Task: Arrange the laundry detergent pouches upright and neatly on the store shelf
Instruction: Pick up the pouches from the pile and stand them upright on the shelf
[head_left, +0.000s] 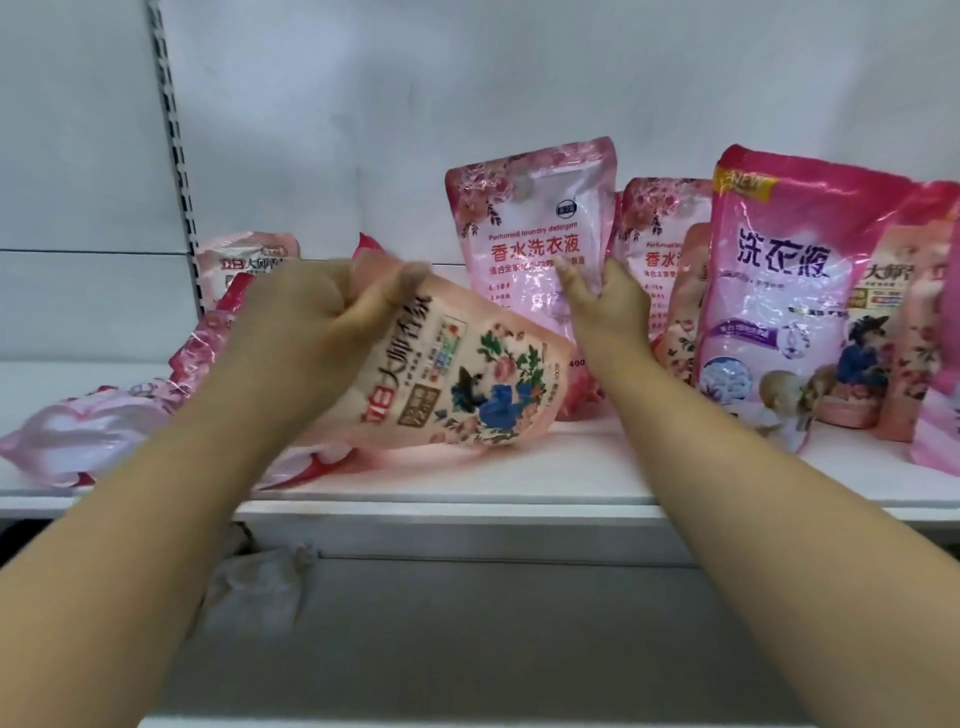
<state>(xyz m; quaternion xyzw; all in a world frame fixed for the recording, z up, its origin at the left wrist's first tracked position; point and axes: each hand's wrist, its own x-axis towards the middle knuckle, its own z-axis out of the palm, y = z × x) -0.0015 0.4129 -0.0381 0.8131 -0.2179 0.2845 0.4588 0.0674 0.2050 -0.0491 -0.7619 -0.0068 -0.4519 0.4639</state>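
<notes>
My left hand (322, 312) grips the top edge of a peach flowered pouch (467, 379), which leans tilted with its bottom on the white shelf (467, 483). My right hand (602, 301) holds the lower right side of an upright pink perfumed-detergent pouch (530, 228) standing at the back. A second pouch of that kind (660, 234) stands to its right. Further right a bright pink pouch (795, 291) stands upright with more pouches (904, 322) beside it. Fallen pouches (83, 441) lie at the left, and one (244, 265) leans against the back wall.
A slotted metal upright (174, 156) runs up the back wall at the left. The shelf's front lip (467, 530) crosses the view below my arms. A crumpled whitish bag (260, 587) lies on the grey level beneath.
</notes>
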